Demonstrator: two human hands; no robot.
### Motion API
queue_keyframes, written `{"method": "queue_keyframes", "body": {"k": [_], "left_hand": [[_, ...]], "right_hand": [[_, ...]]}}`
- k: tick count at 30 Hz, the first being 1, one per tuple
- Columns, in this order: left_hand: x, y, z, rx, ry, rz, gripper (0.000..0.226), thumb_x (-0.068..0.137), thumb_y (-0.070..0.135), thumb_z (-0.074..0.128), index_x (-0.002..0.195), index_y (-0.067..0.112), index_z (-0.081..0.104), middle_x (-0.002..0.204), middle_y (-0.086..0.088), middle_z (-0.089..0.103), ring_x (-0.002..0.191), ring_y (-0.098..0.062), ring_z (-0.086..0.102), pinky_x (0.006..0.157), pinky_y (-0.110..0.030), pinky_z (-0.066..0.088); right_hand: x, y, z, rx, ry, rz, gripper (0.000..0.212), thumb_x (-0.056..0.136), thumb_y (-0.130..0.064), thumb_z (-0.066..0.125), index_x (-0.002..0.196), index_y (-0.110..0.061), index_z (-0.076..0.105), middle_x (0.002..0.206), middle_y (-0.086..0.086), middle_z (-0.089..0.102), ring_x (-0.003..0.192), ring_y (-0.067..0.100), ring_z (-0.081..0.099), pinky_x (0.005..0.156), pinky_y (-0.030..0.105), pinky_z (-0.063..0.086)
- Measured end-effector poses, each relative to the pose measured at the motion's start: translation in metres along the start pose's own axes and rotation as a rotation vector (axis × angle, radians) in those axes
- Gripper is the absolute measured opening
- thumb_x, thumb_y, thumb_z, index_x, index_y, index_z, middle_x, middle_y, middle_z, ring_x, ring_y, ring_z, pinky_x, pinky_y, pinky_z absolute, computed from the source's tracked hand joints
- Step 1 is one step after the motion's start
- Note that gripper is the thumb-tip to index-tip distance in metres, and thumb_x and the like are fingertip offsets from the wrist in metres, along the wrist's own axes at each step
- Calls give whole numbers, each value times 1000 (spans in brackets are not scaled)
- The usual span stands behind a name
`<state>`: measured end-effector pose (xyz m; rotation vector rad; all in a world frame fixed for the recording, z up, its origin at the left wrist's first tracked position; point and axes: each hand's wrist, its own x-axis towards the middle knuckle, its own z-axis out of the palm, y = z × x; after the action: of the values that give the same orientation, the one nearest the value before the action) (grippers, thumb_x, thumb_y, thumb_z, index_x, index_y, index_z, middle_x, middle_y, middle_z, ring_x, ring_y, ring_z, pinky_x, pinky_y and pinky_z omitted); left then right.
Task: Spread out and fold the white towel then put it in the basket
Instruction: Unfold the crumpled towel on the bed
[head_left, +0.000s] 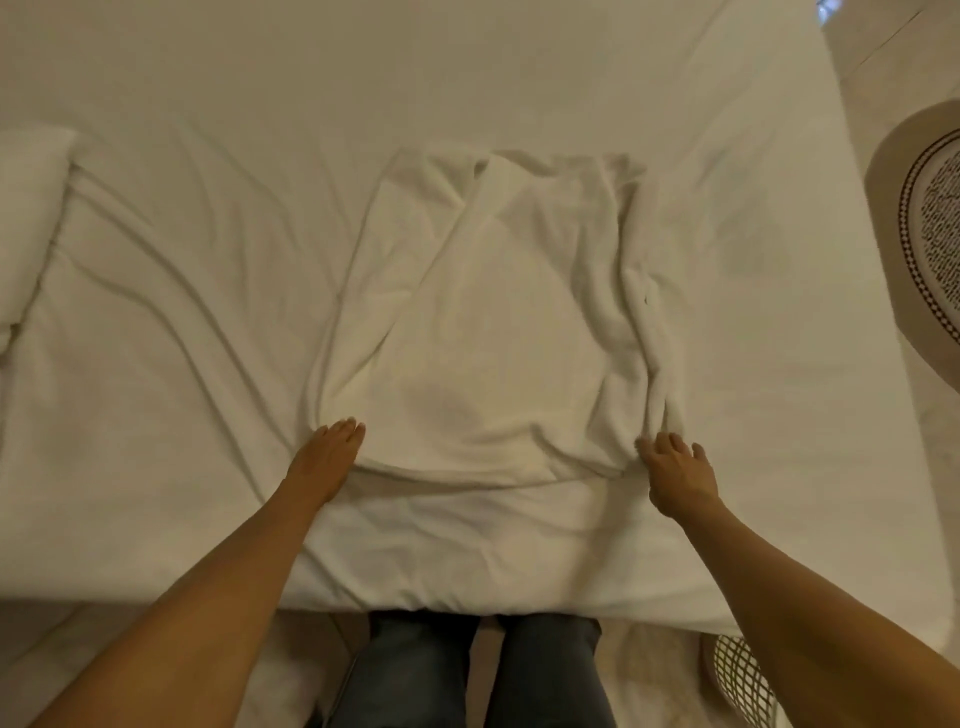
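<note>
The towel (498, 322) is being spread on the bed (208, 260), pressed flat-fingered at its near-left corner by the left hand (324, 460) and touched at its bunched right edge by the loosely spread right hand (678, 475); smoothing is judged next.

Bed (208, 322) — wrinkled white sheet; rumpled white towel (498, 322) lying on it.

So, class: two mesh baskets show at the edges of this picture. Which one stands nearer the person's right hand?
The white lattice basket on the floor by the bed's near corner, below the right forearm. The dark-patterned round basket lies farther from the right hand.
</note>
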<state>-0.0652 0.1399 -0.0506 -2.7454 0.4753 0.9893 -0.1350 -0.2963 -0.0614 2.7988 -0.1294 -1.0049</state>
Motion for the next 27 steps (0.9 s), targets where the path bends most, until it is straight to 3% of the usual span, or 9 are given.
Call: {"method": "queue_keyframes", "body": {"k": [3, 8, 13, 20, 27], "left_hand": [[4, 7, 20, 21, -48, 10, 62, 97, -7, 29, 152, 5, 3, 161, -13, 3, 150, -21, 7, 122, -32, 10], [16, 19, 47, -5, -153, -7, 61, 99, 6, 30, 152, 7, 0, 161, -12, -2, 150, -21, 4, 122, -35, 9], [23, 26, 38, -39, -217, -27, 57, 104, 21, 25, 152, 6, -1, 161, -11, -4, 150, -20, 2, 122, -35, 9], [38, 31, -13, -54, -124, -20, 57, 104, 27, 26, 152, 6, 4, 161, -13, 1, 149, -23, 8, 120, -38, 15], [60, 25, -58, -87, -62, -61, 59, 103, 33, 28, 152, 7, 8, 161, -13, 3, 149, -25, 9, 120, -41, 14]], "right_hand": [[1, -5, 23, 23, -69, -13, 63, 95, -19, 44, 149, -16, 11, 156, 10, 17, 145, 26, 12, 116, 44, 17], [10, -15, 41, 74, -167, -15, 64, 100, -34, 30, 151, -14, -2, 159, 8, 7, 146, 25, 8, 116, 44, 17], [14, -15, 37, 92, -160, -6, 62, 100, -34, 31, 151, -14, 3, 158, 8, 10, 146, 24, 10, 116, 45, 15], [22, -14, -9, 157, -89, 13, 59, 100, -35, 31, 151, -14, 8, 159, 8, 12, 147, 23, 9, 117, 45, 15], [38, -11, -52, 216, 1, 54, 58, 100, -36, 32, 150, -13, 14, 156, 11, 19, 144, 27, 18, 114, 42, 25]]}}
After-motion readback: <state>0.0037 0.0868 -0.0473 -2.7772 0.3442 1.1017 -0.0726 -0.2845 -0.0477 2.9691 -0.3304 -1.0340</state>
